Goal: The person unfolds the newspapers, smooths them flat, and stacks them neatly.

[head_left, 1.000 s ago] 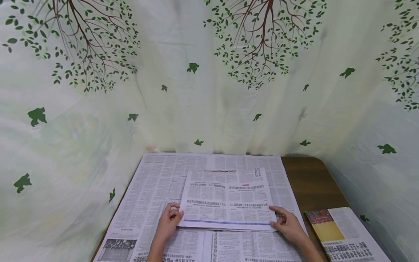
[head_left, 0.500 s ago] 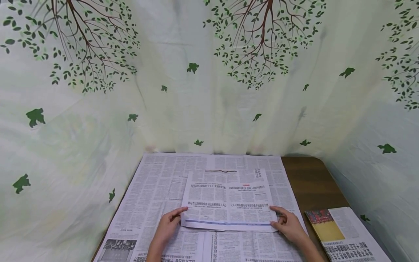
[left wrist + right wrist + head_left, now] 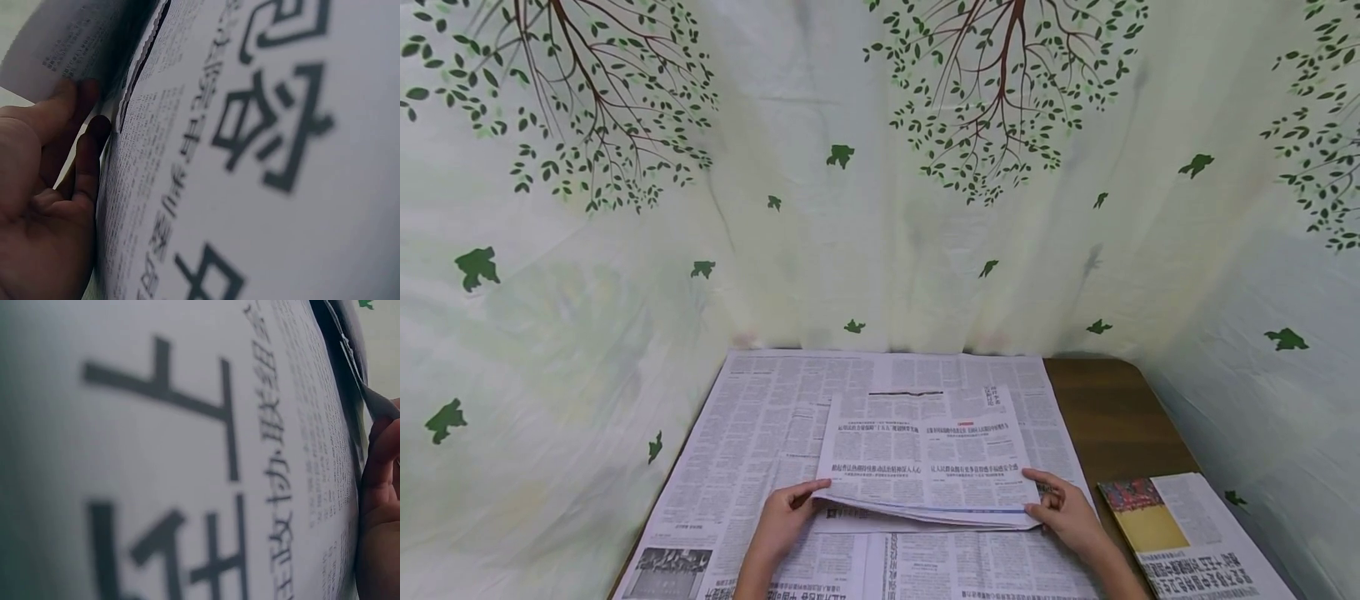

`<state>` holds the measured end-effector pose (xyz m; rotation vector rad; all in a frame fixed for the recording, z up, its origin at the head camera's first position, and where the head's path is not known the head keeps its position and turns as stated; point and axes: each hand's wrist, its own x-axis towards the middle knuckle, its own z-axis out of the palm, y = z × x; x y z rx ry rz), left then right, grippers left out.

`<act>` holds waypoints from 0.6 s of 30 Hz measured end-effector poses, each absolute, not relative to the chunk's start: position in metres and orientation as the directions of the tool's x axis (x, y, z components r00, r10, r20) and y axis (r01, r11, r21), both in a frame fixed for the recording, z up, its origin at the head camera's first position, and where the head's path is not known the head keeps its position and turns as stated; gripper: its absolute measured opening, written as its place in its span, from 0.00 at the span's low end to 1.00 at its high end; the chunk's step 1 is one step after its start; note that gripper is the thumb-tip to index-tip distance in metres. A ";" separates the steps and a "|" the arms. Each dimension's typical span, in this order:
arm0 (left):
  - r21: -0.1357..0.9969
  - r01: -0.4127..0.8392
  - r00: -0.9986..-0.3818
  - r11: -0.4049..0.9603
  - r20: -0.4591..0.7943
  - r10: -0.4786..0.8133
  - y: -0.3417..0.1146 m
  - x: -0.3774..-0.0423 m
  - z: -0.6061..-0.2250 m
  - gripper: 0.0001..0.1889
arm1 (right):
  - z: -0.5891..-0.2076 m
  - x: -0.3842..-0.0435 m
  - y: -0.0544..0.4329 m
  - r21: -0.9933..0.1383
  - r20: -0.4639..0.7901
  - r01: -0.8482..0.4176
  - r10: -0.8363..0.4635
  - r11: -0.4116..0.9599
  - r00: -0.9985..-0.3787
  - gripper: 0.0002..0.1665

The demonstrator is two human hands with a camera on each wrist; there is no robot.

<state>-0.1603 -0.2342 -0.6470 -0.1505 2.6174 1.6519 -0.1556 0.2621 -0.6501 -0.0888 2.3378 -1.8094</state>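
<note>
A folded newspaper point(image 3: 925, 450) lies over larger spread sheets in the head view, its near edge lifted and bowed above the lower layer. At its near left corner my left hand point(image 3: 784, 521) pinches the raised layers between thumb and fingers. The left wrist view shows that hand point(image 3: 47, 181) with the lifted paper point(image 3: 69, 50) at its fingertips. My right hand point(image 3: 1067, 517) grips the near right corner, thumb at the front edge and index finger along the side. In the right wrist view only part of the right hand point(image 3: 381, 506) shows, beside a curled paper edge.
Spread newspaper sheets point(image 3: 752, 433) cover most of the brown table point(image 3: 1112, 408). To the right lies another folded newspaper point(image 3: 1195, 533) with a coloured picture. A pale curtain point(image 3: 887, 250) printed with trees and leaves hangs around the table's back and sides.
My left hand has gone from the folded newspaper's edge to its near left corner and raised it, so the near edge now arches up. The right hand has stayed at its corner, shifting slightly.
</note>
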 end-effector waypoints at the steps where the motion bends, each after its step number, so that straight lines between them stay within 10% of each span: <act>1: 0.888 -0.109 -0.994 0.446 -0.087 -0.070 -0.234 -0.160 -0.647 0.10 | -0.650 -0.156 0.262 -0.966 -0.108 0.065 -0.163 0.250 -0.981 0.40; 18: 0.727 0.121 -0.993 0.676 0.100 0.070 -0.230 -0.157 -0.653 0.16 | -0.653 -0.159 0.263 -0.968 -0.141 0.115 -0.103 0.221 -0.985 0.27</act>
